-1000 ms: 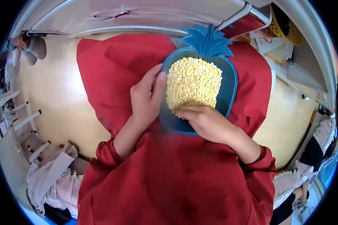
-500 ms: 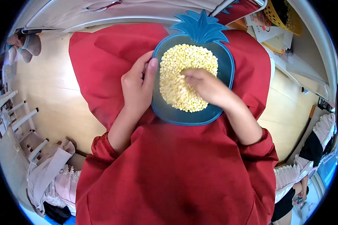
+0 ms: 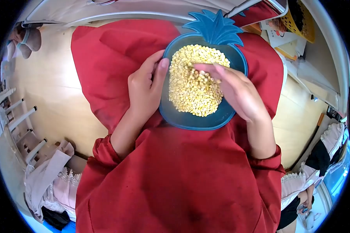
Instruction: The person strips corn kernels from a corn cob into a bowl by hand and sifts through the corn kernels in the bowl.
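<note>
A blue-green pineapple-shaped tray (image 3: 182, 121) rests on the red cloth over my lap, its leafy top pointing away from me. Small yellow kernels (image 3: 194, 97) lie heaped inside it. My left hand (image 3: 146, 87) grips the tray's left rim, thumb on top and fingers around the outside. Above the right part of the heap, my right hand (image 3: 241, 91) is tilted with its fingers extended and apart from the thumb. Loose kernels drop or hang blurred beside its fingers.
A pale cabinet front (image 3: 144, 9) spans the far side. At the upper right are a yellow basket (image 3: 305, 23) and papers (image 3: 284, 40). White chair legs (image 3: 21, 116) stand at the left. Another person's hand (image 3: 308, 200) shows at the lower right.
My right hand has risen from the near edge of the heap, turned over and opened, with kernels coming loose. The heap has spread. My left hand still holds the rim.
</note>
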